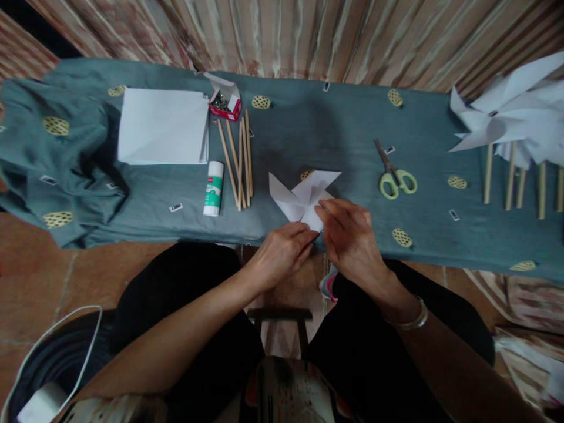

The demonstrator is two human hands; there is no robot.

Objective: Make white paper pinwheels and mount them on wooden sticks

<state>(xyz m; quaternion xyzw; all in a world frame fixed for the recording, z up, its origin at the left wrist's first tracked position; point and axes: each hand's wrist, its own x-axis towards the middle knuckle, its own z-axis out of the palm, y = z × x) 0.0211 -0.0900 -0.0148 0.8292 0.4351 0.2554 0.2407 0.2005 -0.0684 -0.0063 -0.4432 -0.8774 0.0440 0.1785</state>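
A white paper pinwheel (pixel 288 205) with folded blades lies at the near edge of the cloth-covered table. My left hand (pixel 284 249) is closed, its thumb and fingers pinching the pinwheel's near side. From the right, my right hand (pixel 350 238) has its fingers curled against the pinwheel's right blade, gripping it. A small dark bit shows between the two hands, too small to name. My fingers cover the pinwheel's lower right part. To the right lie scissors (pixel 395 179) with green handles, slightly apart at the grips.
On the left are a stack of white paper (pixel 163 126), a red-and-white box of small metal pins (pixel 225 101), several wooden sticks (pixel 244 158) and a glue stick (pixel 213 189). Finished-looking pinwheels (pixel 493 120) on sticks lie at far right. A pleated curtain (pixel 308 38) hangs behind.
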